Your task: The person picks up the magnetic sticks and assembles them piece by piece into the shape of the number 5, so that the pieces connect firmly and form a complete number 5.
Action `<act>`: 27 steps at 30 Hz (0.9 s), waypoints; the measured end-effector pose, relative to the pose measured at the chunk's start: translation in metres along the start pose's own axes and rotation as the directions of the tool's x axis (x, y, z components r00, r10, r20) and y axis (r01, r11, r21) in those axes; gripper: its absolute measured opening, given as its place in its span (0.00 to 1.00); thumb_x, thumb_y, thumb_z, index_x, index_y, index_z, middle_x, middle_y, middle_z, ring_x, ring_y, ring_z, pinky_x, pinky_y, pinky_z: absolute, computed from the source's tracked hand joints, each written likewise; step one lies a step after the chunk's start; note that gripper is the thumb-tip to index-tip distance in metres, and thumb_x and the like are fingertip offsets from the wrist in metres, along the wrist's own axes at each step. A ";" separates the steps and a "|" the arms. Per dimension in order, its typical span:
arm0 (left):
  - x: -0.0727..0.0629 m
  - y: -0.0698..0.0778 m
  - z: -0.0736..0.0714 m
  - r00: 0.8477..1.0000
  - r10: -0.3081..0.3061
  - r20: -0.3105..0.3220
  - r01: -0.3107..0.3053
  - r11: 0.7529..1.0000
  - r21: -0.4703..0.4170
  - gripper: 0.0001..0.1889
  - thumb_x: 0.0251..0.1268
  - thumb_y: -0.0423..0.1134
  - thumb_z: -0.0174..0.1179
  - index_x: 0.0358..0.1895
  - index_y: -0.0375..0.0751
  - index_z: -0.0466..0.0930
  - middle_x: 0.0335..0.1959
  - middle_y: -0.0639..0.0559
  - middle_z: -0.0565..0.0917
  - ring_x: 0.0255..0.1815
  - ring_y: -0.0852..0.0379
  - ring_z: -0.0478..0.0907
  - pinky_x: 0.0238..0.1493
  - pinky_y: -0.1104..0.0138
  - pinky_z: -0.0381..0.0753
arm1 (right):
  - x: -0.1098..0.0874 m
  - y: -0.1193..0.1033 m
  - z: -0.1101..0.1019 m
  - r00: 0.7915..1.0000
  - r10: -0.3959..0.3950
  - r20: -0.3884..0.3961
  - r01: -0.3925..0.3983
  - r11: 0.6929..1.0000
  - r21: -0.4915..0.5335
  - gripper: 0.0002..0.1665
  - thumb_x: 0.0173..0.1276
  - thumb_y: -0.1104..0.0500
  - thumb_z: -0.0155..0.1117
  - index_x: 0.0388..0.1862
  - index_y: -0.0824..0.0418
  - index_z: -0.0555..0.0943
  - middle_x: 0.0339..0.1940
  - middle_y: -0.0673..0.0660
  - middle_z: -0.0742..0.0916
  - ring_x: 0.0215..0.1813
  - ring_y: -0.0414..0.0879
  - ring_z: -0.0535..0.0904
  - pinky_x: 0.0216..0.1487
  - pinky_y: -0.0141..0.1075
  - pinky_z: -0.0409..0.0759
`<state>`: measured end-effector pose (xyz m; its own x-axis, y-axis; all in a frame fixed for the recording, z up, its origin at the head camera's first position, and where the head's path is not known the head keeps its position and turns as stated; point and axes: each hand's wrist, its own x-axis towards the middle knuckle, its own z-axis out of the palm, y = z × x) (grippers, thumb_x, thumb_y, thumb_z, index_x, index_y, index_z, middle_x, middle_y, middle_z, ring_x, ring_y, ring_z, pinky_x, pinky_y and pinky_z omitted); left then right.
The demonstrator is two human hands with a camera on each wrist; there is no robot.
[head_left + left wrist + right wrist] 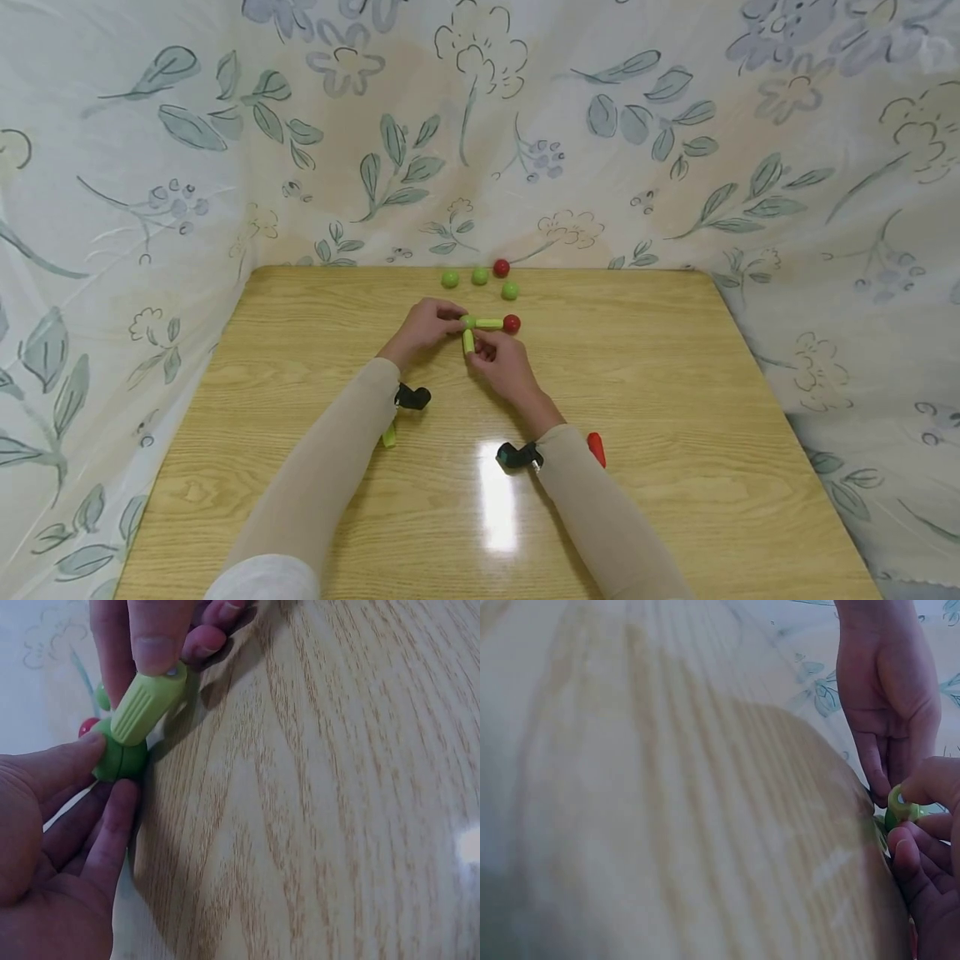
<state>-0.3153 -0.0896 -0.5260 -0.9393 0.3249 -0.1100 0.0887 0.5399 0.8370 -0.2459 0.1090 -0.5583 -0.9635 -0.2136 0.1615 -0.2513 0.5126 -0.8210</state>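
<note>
My left hand (429,325) pinches a green ball (120,754) between thumb and fingers, low over the wooden table. With thumb and fingertips, my right hand (504,360) pinches a short yellow-green ribbed rod (150,705), whose one end meets the green ball. In the head view a second yellow-green rod (490,323) runs from that ball to a red ball (512,323) on the right. The right wrist view shows the held rod's round end (904,802) between my right fingers.
Behind the hands lie several loose green balls (480,276) and a red ball (502,267). A yellow-green rod (388,436) lies beside the left forearm, and a red rod (596,448) by the right forearm. Floral cloth (480,167) hangs behind the table (675,358).
</note>
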 end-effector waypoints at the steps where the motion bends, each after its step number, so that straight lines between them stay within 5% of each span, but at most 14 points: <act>1: 0.000 0.000 0.000 1.000 -0.002 0.000 0.002 1.000 -0.001 0.15 0.77 0.40 0.70 0.61 0.39 0.90 0.57 0.45 0.90 0.62 0.46 0.83 0.67 0.53 0.79 | 0.000 0.000 0.000 1.000 -0.001 -0.001 0.001 1.000 -0.001 0.24 0.74 0.65 0.75 0.68 0.67 0.85 0.42 0.56 0.88 0.40 0.45 0.83 0.43 0.37 0.85; 16: 0.002 0.000 0.001 1.000 0.008 -0.008 -0.008 1.000 0.017 0.14 0.77 0.43 0.71 0.59 0.42 0.91 0.54 0.48 0.90 0.60 0.48 0.83 0.65 0.54 0.79 | 0.000 -0.003 -0.007 1.000 0.005 -0.003 -0.006 1.000 -0.013 0.23 0.75 0.62 0.75 0.66 0.67 0.86 0.41 0.54 0.88 0.41 0.44 0.84 0.44 0.36 0.85; 27: 0.003 0.001 -0.005 1.000 0.001 0.019 -0.002 1.000 0.024 0.15 0.77 0.43 0.71 0.59 0.42 0.90 0.56 0.48 0.90 0.61 0.47 0.82 0.69 0.52 0.76 | 0.039 -0.011 -0.077 0.990 -0.015 -0.142 0.011 1.000 -0.029 0.17 0.78 0.63 0.72 0.62 0.68 0.87 0.48 0.60 0.89 0.49 0.53 0.86 0.53 0.45 0.86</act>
<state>-0.3196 -0.0922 -0.5231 -0.9329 0.3398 -0.1191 0.0980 0.5579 0.8241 -0.2880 0.1591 -0.5006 -0.9631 -0.1006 0.2498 -0.2641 0.5344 -0.8029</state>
